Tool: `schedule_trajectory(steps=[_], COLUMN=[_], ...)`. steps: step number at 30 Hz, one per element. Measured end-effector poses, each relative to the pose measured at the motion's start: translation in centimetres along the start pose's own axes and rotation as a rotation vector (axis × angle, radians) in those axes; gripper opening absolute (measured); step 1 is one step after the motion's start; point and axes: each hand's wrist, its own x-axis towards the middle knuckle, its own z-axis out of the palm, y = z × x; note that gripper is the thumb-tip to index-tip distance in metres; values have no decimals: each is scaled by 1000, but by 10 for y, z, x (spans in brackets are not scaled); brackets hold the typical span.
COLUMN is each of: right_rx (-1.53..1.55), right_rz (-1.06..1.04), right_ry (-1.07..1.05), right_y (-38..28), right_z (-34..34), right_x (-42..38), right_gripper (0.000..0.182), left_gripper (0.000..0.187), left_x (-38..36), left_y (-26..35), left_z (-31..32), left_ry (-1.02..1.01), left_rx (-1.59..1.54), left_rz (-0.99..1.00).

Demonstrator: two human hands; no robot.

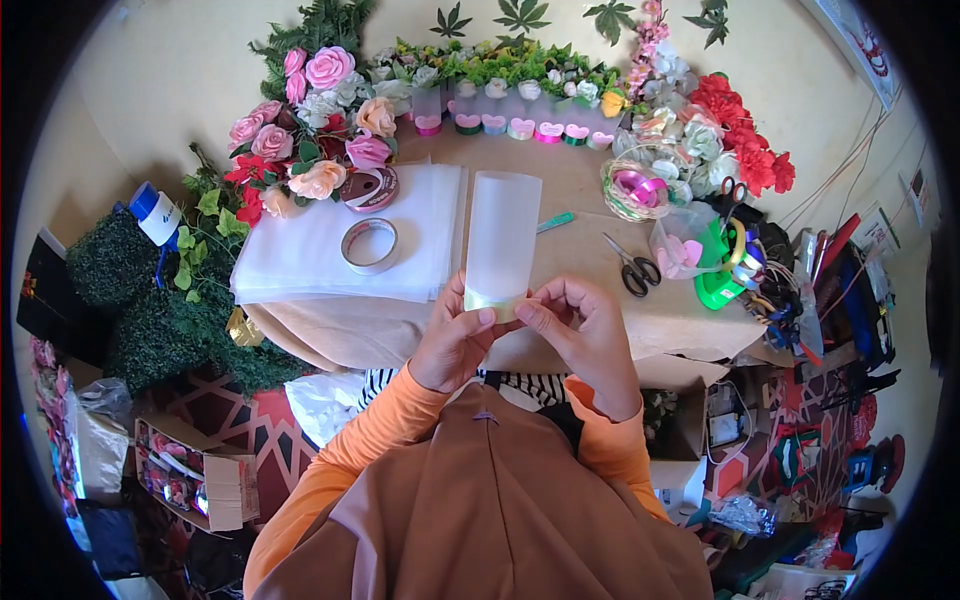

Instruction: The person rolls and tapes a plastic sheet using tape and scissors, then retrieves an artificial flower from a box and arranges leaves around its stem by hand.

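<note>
A frosted, translucent plastic sleeve [504, 230] stands upright between my hands, in front of the table's near edge. Around its lower end runs a pale yellow-green ribbon band [488, 304]. My left hand [450, 340] is closed on the bottom of the sleeve, its thumb pressed over the band at the front. At the band's right end, the thumb and forefinger of my right hand [590, 335] are pinched together on the ribbon. Close by on the left, a stack of translucent sheets [300, 245] carries a roll of tape [369, 245] and a dark red ribbon spool [369, 188].
Black scissors [638, 270] and a green cutter [555, 222] lie to the right on the brown-covered table [560, 180]. Beyond stand several wrapped flower arrangements [520, 95]. A wicker basket [635, 185] and a green tape holder [718, 285] sit at the right edge.
</note>
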Motion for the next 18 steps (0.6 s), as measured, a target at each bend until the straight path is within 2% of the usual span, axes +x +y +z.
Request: schedule_trajectory(steps=[5,7,14,16,18], right_rx=[-11,-25,-75,-81,-71], right_rz=[-1,-4,-6,-9,-3], right_ry=[8,10,27,27,29], right_y=[2,4,9,8,6], right_z=[0,-1,-2,-2,-1], right_x=[0,1,2,2,1], right_gripper=[17,17,19,20,21], left_gripper=[39,62,63,37,40], left_x=[0,-1,-1,-1,-1], left_y=[-2,-4,-4,-2,-1], left_z=[-1,0,-1,-1,0], left_ry=[-10,73,60,-19,-12], left_rx=[5,137,142,9,9], left_rz=[14,41,39,16,7])
